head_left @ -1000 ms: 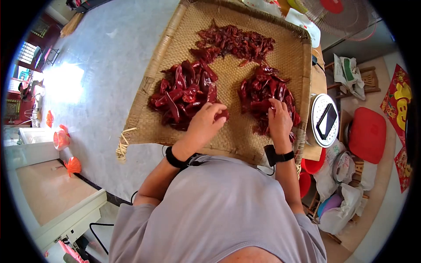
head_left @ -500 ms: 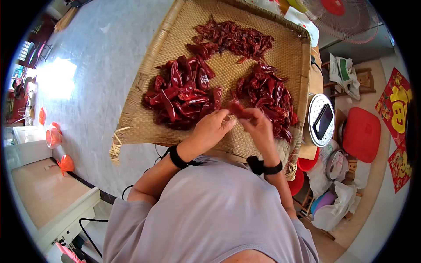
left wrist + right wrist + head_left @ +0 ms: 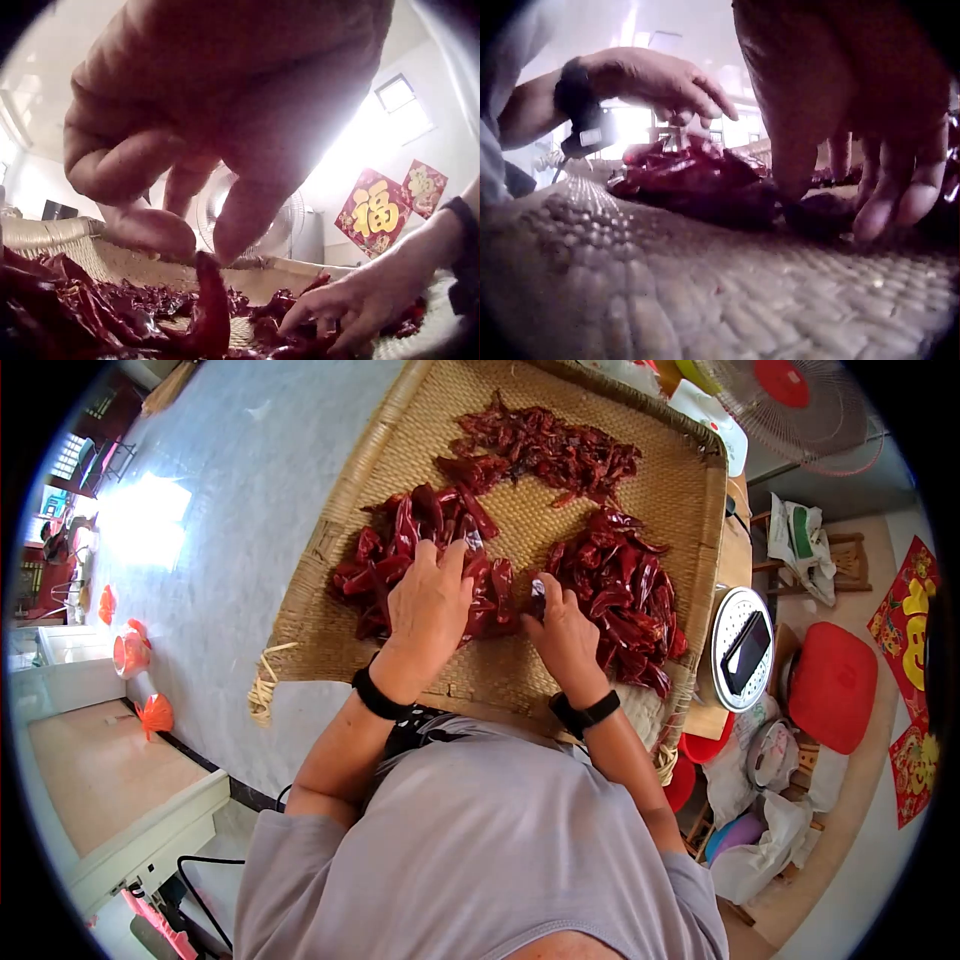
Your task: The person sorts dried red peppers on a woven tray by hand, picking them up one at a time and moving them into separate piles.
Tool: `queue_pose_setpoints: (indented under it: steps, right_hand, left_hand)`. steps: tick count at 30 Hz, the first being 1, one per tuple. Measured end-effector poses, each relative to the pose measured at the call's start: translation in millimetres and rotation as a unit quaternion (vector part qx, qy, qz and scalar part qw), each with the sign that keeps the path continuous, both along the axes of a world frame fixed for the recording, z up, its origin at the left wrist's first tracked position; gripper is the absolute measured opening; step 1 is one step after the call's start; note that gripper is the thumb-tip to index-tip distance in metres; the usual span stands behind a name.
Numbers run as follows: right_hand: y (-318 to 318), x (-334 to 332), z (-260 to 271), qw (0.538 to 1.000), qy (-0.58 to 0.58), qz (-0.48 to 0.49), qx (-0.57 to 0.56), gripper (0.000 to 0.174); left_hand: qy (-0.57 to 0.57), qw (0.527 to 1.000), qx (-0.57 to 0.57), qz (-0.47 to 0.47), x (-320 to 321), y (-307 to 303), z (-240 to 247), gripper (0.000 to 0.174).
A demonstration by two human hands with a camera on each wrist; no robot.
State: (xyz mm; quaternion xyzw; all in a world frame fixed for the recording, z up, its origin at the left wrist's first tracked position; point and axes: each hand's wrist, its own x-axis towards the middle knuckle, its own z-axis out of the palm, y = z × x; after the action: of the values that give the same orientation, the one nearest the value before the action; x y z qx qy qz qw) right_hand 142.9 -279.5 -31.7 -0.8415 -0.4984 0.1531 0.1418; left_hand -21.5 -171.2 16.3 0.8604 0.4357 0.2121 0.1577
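Three piles of chilies sit on the tray [image 3: 520, 525]: the left pile [image 3: 395, 525], the right pile [image 3: 640, 600] and the far pile [image 3: 545, 450]. I see the left hand [image 3: 428, 608] over the left pile, fingers loosely bent; thumb and a finger come to the tip of an upright chili [image 3: 212, 311], though I can't tell whether they pinch it. The right hand [image 3: 567, 642] is down at the right pile's near left edge, its thumb and fingers parted. Past the tray's right side, a phone [image 3: 746, 650] lies on a round lid [image 3: 733, 610].
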Motion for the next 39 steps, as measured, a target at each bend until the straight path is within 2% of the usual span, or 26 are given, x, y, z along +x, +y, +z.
queue_pose_setpoints:
  steps: [1,4,7,10,12,14,15,16,18,19,20,22,23,24,25,28,29,31,34,36,37,38,39]
  right_hand:
    - [1.0,-0.6,-4.8,1.000,-0.013,0.001,-0.006,0.064]
    - [0.1,2.0,-11.8,0.998,0.043,-0.026,0.032,0.063]
    - [-4.2,2.8,-6.9,0.992,0.078,-0.082,0.054,0.061]
    - [-10.8,2.2,3.8,0.985,0.090,-0.061,0.137,0.053]
    - [-11.4,-2.0,11.4,0.972,0.165,0.024,0.165,0.036]
    - [-11.4,-6.8,20.6,0.962,0.232,0.081,0.121,0.035]
    - [-9.5,-9.5,22.5,0.959,0.217,0.110,0.149,0.035]
    - [-8.4,-9.2,25.7,0.949,0.261,0.090,0.152,0.035]
    - [-5.0,-7.4,30.4,0.923,0.348,0.051,0.159,0.034]
    - [-4.3,-2.6,26.8,0.927,0.345,0.016,0.144,0.037]
    - [-2.2,3.4,24.1,0.947,0.289,0.011,0.137,0.040]
    - [3.2,15.9,19.8,0.977,0.173,0.000,0.124,0.044]
    - [4.0,19.8,16.4,0.990,0.092,0.013,0.104,0.048]
    - [6.4,21.1,8.8,0.993,0.066,0.018,0.092,0.048]
    - [10.2,20.9,1.2,0.996,0.040,0.024,0.080,0.048]
    - [21.1,13.3,-1.0,1.000,-0.016,0.002,-0.003,0.052]
    - [21.7,12.1,-5.9,1.000,-0.022,-0.007,-0.014,0.052]
    - [20.4,10.8,-5.9,0.999,-0.026,-0.016,-0.024,0.048]
    - [15.7,15.7,-15.3,0.999,-0.041,-0.001,0.020,0.036]
    - [9.7,16.2,-15.1,0.996,-0.023,-0.008,0.081,0.035]
    - [6.1,18.1,-12.4,0.994,-0.012,0.001,0.110,0.034]
    - [3.1,18.5,-8.9,0.990,0.000,0.010,0.139,0.034]
    - [0.8,16.7,-0.5,0.993,0.033,-0.005,0.117,0.033]
  left_hand:
    - [0.002,1.000,-0.014,0.004,0.5,-0.7,-1.1,0.036]
    - [-0.042,0.997,-0.066,-0.026,-0.5,-10.6,-4.9,0.032]
    - [-0.067,0.989,-0.120,-0.051,-1.7,-19.2,-8.9,0.028]
    - [-0.125,0.973,-0.182,-0.071,1.5,-25.3,-6.9,0.030]
    - [-0.180,0.951,-0.240,-0.076,4.3,-28.4,2.0,0.032]
    - [-0.201,0.955,-0.180,-0.120,5.7,-26.2,-14.7,0.029]
    - [-0.195,0.952,-0.185,-0.148,3.4,-21.7,-14.7,0.027]
    - [-0.189,0.947,-0.190,-0.177,2.2,-19.3,-13.2,0.025]
    - [-0.203,0.954,-0.179,-0.126,0.4,-17.4,-5.2,0.018]
    - [-0.228,0.951,-0.180,-0.102,-0.3,-14.4,-1.9,0.017]
    - [-0.254,0.947,-0.182,-0.078,-0.9,-10.8,-0.6,0.016]
    - [-0.213,0.973,-0.080,-0.035,-1.3,0.0,1.6,0.016]
    - [-0.238,0.967,-0.092,-0.026,0.0,4.3,4.4,0.016]
    - [-0.262,0.959,-0.102,-0.018,1.3,8.8,6.3,0.017]
    - [-0.234,0.966,-0.109,-0.005,0.3,13.7,2.9,0.022]
    - [-0.109,0.989,0.089,0.039,2.1,9.6,1.9,0.028]
    - [-0.126,0.991,0.026,0.021,-0.8,9.1,0.3,0.032]
    - [-0.122,0.992,0.014,0.007,-2.7,1.9,-0.1,0.032]
    - [-0.132,0.991,0.006,-0.026,-3.5,-7.5,-3.1,0.027]
    - [-0.218,0.966,-0.130,-0.056,0.7,-17.2,-7.8,0.019]
    - [-0.221,0.943,-0.244,-0.047,2.7,-21.7,-2.4,0.017]
    - [-0.227,0.938,-0.252,-0.073,2.1,-22.5,-7.9,0.020]
    - [-0.223,0.938,-0.255,-0.077,3.0,-23.9,-9.7,0.021]
